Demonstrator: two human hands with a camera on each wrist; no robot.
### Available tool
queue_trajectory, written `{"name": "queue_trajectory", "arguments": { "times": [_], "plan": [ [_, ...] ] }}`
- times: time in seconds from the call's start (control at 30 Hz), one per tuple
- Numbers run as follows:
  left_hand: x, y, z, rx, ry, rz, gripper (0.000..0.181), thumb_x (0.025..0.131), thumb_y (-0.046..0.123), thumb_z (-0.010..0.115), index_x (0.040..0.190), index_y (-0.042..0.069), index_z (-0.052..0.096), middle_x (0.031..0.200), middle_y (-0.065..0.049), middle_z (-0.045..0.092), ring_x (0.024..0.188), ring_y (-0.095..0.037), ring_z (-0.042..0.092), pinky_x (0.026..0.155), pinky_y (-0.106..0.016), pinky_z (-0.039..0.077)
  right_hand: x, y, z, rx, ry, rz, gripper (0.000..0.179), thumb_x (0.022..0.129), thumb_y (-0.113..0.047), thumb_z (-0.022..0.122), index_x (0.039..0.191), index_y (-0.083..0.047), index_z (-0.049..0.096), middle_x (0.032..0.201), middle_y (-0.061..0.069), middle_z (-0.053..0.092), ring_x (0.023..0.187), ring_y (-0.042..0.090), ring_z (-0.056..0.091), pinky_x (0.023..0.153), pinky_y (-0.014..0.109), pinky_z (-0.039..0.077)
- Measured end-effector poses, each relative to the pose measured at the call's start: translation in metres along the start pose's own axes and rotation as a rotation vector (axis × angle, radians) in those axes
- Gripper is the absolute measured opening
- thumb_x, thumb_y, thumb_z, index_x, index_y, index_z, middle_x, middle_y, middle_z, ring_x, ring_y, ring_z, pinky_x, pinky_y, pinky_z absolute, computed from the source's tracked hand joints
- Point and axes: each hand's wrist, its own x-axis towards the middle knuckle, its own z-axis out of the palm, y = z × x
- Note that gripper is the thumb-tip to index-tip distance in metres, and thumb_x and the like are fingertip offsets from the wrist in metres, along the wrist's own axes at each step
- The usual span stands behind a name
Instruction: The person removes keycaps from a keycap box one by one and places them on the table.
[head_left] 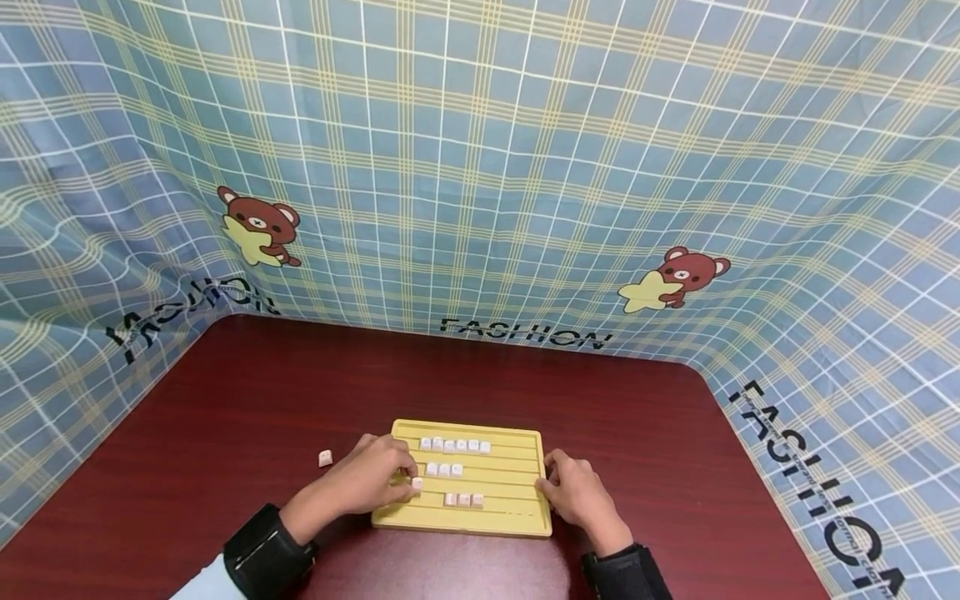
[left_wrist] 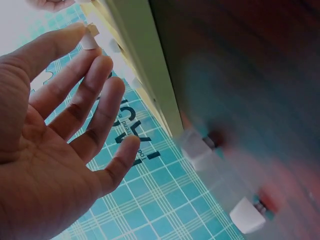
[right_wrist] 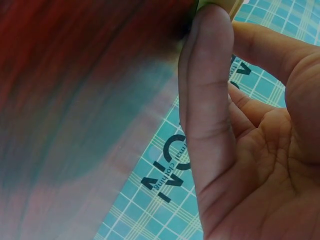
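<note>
My left hand (head_left: pixel 375 472) pinches a white keycap (head_left: pixel 417 483) between thumb and forefinger over the left side of a yellow ridged tray (head_left: pixel 510 521). In the left wrist view this keycap (left_wrist: pixel 89 41) shows at the fingertips, with the other fingers spread loosely. My right hand (head_left: pixel 581 492) grips the tray's right edge between thumb and fingers, also seen in the right wrist view. On the tray, keycaps stand in three rows: several in the top row (head_left: pixel 455 446), three in the middle row (head_left: pixel 444 470) and three pinkish ones in the lower row (head_left: pixel 464 500).
A loose keycap (head_left: pixel 325 458) lies on the dark red table (head_left: pixel 225 417), left of the tray. The left wrist view shows two keycaps on the table, one of them white (left_wrist: pixel 247 216). A blue checked cloth (head_left: pixel 465 208) surrounds the table at the back and sides.
</note>
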Motion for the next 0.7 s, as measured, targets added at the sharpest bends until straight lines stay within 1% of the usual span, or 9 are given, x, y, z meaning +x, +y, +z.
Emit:
{"name": "queue_trajectory", "arguments": {
  "times": [0.13,0.3,0.53,0.7],
  "plan": [
    [-0.002,-0.003,-0.002,0.006,0.009,-0.010,0.010,0.081,0.028,0.079,0.083,0.019,0.075,0.086,0.010,0.068,0.083,-0.010,0.059,0.077,-0.043,0.043,0.000,0.001,0.000,0.006,-0.009,-0.008,0.032,0.091,-0.019,0.069,0.118,-0.005,0.060,0.077,-0.001,0.061,0.060,0.009,0.054,0.056,0.028,0.044],
    [-0.006,-0.006,-0.006,-0.006,0.003,-0.031,0.010,0.081,0.027,0.079,0.085,0.018,0.075,0.086,0.008,0.068,0.084,-0.012,0.059,0.077,-0.043,0.043,0.000,0.002,0.001,0.011,-0.006,-0.021,0.032,0.091,-0.019,0.069,0.118,-0.005,0.060,0.076,-0.001,0.061,0.059,0.009,0.053,0.056,0.028,0.043],
    [-0.010,-0.009,-0.010,-0.005,0.012,-0.065,0.010,0.080,0.025,0.080,0.086,0.019,0.075,0.091,0.008,0.069,0.090,-0.015,0.062,0.081,-0.048,0.044,0.000,0.002,0.002,0.009,-0.002,-0.016,0.032,0.091,-0.019,0.069,0.118,-0.004,0.060,0.076,0.000,0.061,0.058,0.009,0.054,0.054,0.027,0.043],
    [-0.012,-0.014,-0.014,-0.019,0.003,-0.108,0.008,0.082,0.025,0.079,0.087,0.019,0.075,0.089,0.010,0.067,0.088,-0.012,0.059,0.081,-0.046,0.041,0.000,0.001,0.001,-0.009,0.007,-0.010,0.032,0.091,-0.020,0.069,0.118,-0.005,0.060,0.076,-0.001,0.060,0.059,0.009,0.053,0.055,0.027,0.042]
  ]
}}
